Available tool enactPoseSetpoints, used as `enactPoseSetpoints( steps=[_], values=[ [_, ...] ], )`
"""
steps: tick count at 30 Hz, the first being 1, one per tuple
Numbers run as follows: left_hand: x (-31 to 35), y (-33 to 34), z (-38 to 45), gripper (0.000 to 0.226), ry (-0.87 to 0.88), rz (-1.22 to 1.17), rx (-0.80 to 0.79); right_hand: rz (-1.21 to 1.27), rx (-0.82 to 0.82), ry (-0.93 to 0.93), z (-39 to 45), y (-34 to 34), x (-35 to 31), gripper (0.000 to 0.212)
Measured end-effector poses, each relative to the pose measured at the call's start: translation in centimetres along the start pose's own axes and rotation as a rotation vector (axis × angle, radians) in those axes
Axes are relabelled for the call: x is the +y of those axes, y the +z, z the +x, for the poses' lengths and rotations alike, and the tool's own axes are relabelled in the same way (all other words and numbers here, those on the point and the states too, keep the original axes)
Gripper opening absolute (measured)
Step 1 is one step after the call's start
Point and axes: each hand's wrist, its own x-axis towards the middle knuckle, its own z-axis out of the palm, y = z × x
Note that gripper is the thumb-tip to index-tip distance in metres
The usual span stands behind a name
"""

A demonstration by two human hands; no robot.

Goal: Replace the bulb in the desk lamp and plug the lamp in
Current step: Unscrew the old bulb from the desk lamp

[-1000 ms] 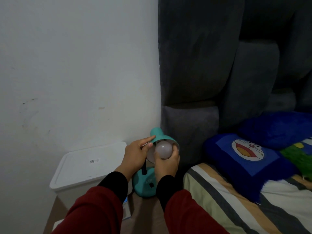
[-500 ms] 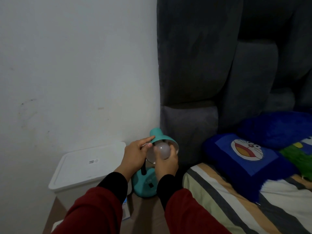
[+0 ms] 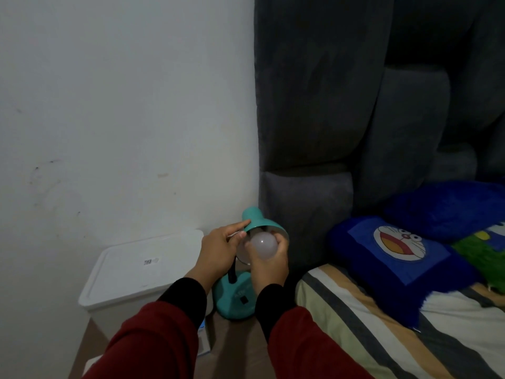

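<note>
A teal desk lamp stands on a brown surface between a white box and the bed; its round base (image 3: 234, 302) has a black switch, and its shade (image 3: 258, 218) tilts toward me. My left hand (image 3: 218, 253) grips the left rim of the shade, thumb on top. My right hand (image 3: 269, 266) is closed around a white round bulb (image 3: 263, 245) held at the shade's opening. Whether the bulb's screw end sits in the socket is hidden. No cord or plug is visible.
A white lidded plastic box (image 3: 136, 272) stands left of the lamp against the white wall. A dark grey padded headboard (image 3: 314, 132) rises right behind the lamp. The bed with a striped sheet (image 3: 355, 324) and blue cartoon pillow (image 3: 396, 250) lies to the right.
My right hand has shifted its hold around the bulb, which now sits slightly farther out of the shade toward me. My left hand stays on the shade.
</note>
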Motion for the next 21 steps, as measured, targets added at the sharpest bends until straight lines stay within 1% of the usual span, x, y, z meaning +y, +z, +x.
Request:
enactPoseSetpoints(
  steps=[3, 7, 11, 13, 15, 16, 19, 21],
  values=[
    [0.1, 0.0, 0.1, 0.032, -0.005, 0.026, -0.002, 0.011, -0.003, 0.023, 0.0, -0.3, 0.2, 0.055],
    [0.3, -0.1, -0.3, 0.034, 0.000, 0.067, -0.013, -0.022, -0.028, 0.003, -0.5, -0.9, 0.1, 0.052],
    [0.6, -0.4, -1.2, 0.051, -0.032, 0.098, -0.033, -0.058, -0.082, -0.036, -1.1, -2.6, -0.5, 0.053],
    [0.6, -0.6, -1.8, 0.050, -0.053, 0.106, -0.040, -0.107, -0.132, -0.079, -1.4, -3.6, -0.9, 0.061],
    [0.6, -0.9, -2.5, 0.044, -0.057, 0.167, -0.052, -0.161, -0.197, -0.105, -1.9, -4.6, -1.2, 0.066],
    [0.4, -1.0, -2.9, 0.043, -0.065, 0.193, -0.050, -0.194, -0.229, -0.119, -2.1, -5.0, -1.2, 0.065],
    [-0.5, -1.3, -4.1, 0.043, -0.120, 0.237, -0.040, -0.285, -0.322, -0.164, -2.5, -6.2, -1.0, 0.053],
    [-1.7, -1.5, -4.9, 0.043, -0.160, 0.279, -0.031, -0.335, -0.389, -0.164, -2.8, -6.7, -0.7, 0.049]
  ],
)
